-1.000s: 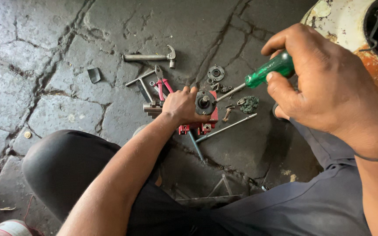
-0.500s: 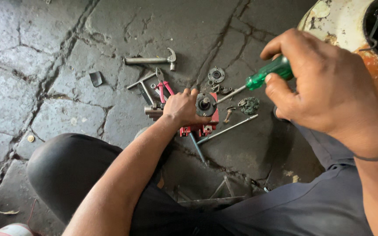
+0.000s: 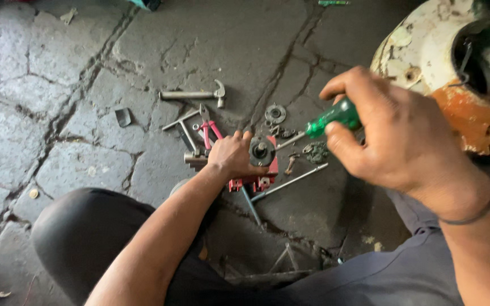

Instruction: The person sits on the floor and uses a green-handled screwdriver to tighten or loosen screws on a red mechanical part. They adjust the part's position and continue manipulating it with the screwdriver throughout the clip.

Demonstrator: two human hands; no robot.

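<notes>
hammer behind pliers | washer right of hammer | rod right of pliers

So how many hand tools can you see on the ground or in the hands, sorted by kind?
Hammer: 1
Pliers with pink handles: 1
Green-handled screwdriver, in the right hand: 1
T-shaped wrench: 1
Total: 4
The left hand rests on a red part, not counted as a tool.

The screwdriver has a glossy green plastic handle and a bare metal shaft. The hammer is dull grey metal. The floor is rough, cracked stone. The drum shows chipped, rusty paint.
</notes>
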